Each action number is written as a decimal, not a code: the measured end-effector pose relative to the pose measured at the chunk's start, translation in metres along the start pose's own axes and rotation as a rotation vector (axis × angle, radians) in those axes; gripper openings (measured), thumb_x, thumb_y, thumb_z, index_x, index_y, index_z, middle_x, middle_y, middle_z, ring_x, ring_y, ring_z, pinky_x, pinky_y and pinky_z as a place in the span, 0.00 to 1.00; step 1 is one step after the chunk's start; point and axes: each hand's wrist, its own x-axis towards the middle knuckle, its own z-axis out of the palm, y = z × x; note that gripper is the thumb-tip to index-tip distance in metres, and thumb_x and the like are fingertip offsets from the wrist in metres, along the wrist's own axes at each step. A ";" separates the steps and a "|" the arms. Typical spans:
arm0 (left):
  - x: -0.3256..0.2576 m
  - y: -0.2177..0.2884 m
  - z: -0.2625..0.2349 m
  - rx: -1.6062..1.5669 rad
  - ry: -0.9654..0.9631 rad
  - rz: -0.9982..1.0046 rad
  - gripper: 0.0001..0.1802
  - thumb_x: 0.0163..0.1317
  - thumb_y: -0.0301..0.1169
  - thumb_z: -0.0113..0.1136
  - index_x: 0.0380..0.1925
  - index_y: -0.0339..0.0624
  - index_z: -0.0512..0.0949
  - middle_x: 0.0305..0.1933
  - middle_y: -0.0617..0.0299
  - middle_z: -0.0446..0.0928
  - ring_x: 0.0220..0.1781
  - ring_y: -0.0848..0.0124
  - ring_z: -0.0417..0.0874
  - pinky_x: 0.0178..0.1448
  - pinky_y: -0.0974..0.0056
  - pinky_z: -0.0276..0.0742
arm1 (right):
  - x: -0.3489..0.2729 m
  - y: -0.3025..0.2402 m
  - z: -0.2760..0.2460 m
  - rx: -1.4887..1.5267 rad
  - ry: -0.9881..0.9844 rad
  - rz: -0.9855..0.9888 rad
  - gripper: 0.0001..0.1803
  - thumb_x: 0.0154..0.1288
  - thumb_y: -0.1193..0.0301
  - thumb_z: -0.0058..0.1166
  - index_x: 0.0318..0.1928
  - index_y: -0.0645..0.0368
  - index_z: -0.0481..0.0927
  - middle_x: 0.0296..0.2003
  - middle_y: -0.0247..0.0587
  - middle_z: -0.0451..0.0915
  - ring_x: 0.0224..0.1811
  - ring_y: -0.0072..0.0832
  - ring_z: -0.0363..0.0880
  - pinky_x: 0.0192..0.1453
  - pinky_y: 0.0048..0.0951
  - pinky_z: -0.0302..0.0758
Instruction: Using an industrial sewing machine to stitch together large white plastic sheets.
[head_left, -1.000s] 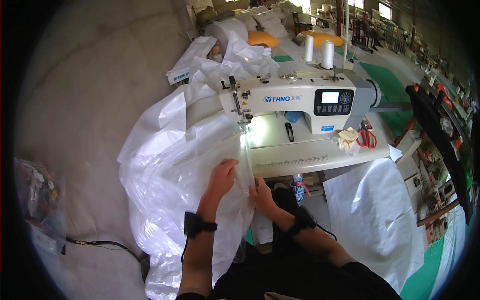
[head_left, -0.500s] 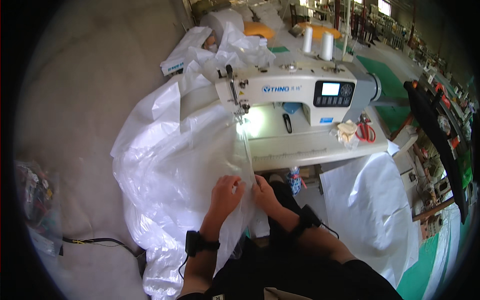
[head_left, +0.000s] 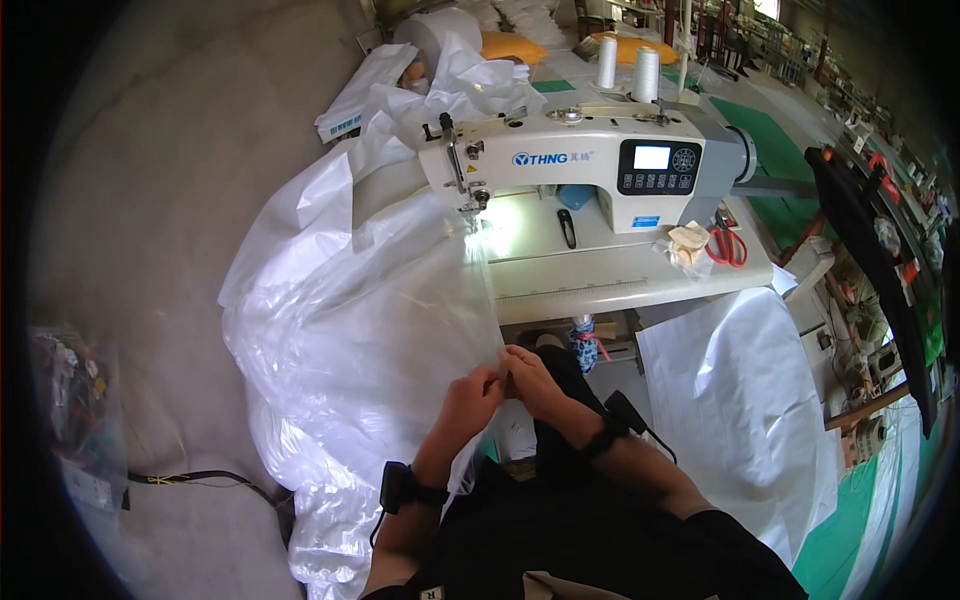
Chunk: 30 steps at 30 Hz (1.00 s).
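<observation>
A large sheet of white translucent plastic (head_left: pixel 370 330) spreads over the left end of the sewing machine table and hangs down toward me. Its right edge runs from under the lit needle area of the white sewing machine (head_left: pixel 560 150) to my hands. My right hand (head_left: pixel 530 378) is closed on that edge in a pinch. Close against it, my left hand (head_left: pixel 473 400) has its fingers bent together at the same edge; the fingertips are partly hidden, and the sheet's edge appears to lie between them.
On the machine bed lie a small black thread snipper (head_left: pixel 567 229), red-handled scissors (head_left: pixel 728 246) and a beige cloth scrap (head_left: pixel 688 242). Two white thread cones (head_left: pixel 646 76) stand behind. Another white sheet (head_left: pixel 735 400) hangs at the right. A black cable (head_left: pixel 215 476) crosses the floor at left.
My left hand has moved right and slightly down, from lying over the sheet to meet my right hand at the edge. The view has shifted slightly.
</observation>
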 end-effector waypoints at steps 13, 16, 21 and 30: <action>0.019 -0.066 -0.099 0.615 0.553 0.293 0.16 0.61 0.37 0.56 0.48 0.47 0.77 0.53 0.54 0.76 0.56 0.51 0.73 0.59 0.50 0.68 | 0.023 0.012 0.021 -1.352 0.220 -0.383 0.34 0.59 0.73 0.46 0.65 0.66 0.54 0.19 0.57 0.76 0.23 0.53 0.77 0.29 0.48 0.73; 0.043 -0.092 -0.127 0.853 0.535 0.180 0.22 0.64 0.41 0.53 0.58 0.52 0.71 0.64 0.57 0.67 0.67 0.52 0.62 0.66 0.40 0.54 | 0.042 0.011 0.024 -1.306 0.210 -0.432 0.33 0.58 0.74 0.46 0.64 0.70 0.55 0.20 0.57 0.76 0.24 0.52 0.77 0.32 0.47 0.73; 0.080 -0.114 -0.160 0.871 0.506 0.032 0.24 0.65 0.45 0.49 0.61 0.58 0.68 0.69 0.63 0.60 0.72 0.56 0.55 0.67 0.31 0.42 | 0.058 -0.012 0.029 -1.403 0.169 -0.502 0.32 0.58 0.74 0.45 0.61 0.77 0.55 0.22 0.57 0.77 0.26 0.52 0.78 0.33 0.47 0.74; 0.137 -0.089 -0.182 0.874 0.356 -0.171 0.31 0.65 0.56 0.40 0.65 0.61 0.63 0.73 0.62 0.53 0.75 0.56 0.49 0.70 0.34 0.32 | 0.101 -0.062 0.045 -1.667 0.173 -0.300 0.24 0.58 0.74 0.44 0.53 0.77 0.64 0.27 0.56 0.81 0.31 0.48 0.82 0.34 0.45 0.76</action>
